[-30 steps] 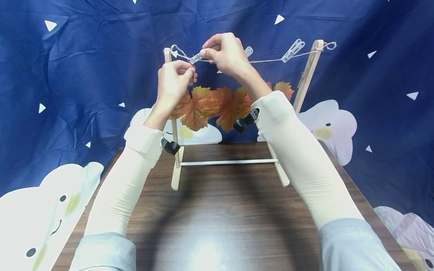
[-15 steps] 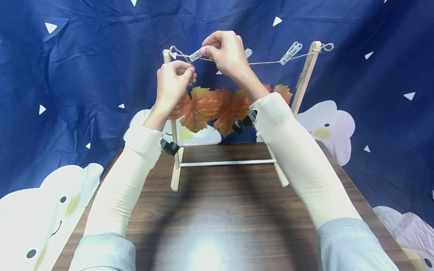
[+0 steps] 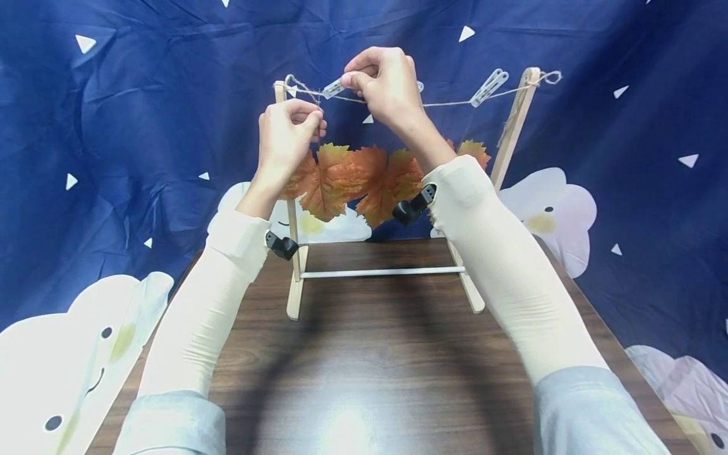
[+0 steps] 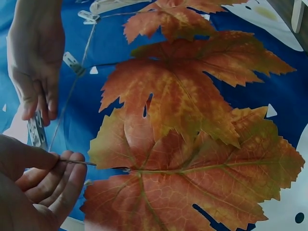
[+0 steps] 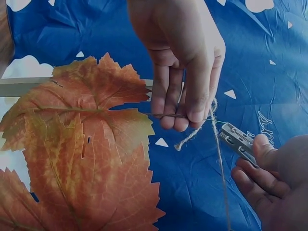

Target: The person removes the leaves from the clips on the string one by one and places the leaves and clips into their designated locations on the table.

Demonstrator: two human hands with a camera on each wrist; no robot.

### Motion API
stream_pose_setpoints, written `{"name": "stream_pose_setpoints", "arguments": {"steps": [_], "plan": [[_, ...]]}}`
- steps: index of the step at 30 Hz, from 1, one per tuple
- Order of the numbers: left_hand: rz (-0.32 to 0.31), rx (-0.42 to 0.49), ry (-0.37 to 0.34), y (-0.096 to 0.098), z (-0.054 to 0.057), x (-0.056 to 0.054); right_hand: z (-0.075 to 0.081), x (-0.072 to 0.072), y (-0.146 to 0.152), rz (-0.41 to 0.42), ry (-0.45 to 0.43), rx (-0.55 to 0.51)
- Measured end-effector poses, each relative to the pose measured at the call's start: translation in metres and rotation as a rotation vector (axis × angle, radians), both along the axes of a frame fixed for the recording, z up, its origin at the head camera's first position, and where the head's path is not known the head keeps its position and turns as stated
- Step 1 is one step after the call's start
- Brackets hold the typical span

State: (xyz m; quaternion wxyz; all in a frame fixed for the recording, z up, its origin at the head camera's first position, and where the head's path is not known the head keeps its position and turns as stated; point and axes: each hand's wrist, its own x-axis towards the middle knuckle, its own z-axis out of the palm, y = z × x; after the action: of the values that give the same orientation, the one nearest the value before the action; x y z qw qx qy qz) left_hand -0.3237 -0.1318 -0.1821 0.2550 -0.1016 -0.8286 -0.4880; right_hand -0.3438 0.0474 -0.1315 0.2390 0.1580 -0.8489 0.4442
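Twine line, strung btwn two wooden posts above tabletop. L hand pinches maple-leaf stem just below line; leaf blade also below. R hand grips plastic clothespin near line's L end. Two other clothespins sit on line farther R, w/ more leaves beneath.

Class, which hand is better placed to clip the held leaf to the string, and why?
Probably the right hand: it pinches the peg near the string, while the left hand holds the leaf by its stem.
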Motion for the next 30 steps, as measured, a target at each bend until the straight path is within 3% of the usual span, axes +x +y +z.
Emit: {"name": "stream_pose_setpoints", "arguments": {"steps": [12,20,30], "plan": [[-0.008,0.017,0.001,-0.006,-0.003,0.007,-0.002,0.002,0.009,0.003,-0.015,0.001],[-0.004,0.032,0.009,-0.012,-0.004,0.013,-0.002,0.007,0.018,0.054,-0.069,0.032],[-0.008,0.055,0.021,-0.018,-0.009,0.019,-0.007,0.010,0.029,0.099,-0.049,-0.010]]}}
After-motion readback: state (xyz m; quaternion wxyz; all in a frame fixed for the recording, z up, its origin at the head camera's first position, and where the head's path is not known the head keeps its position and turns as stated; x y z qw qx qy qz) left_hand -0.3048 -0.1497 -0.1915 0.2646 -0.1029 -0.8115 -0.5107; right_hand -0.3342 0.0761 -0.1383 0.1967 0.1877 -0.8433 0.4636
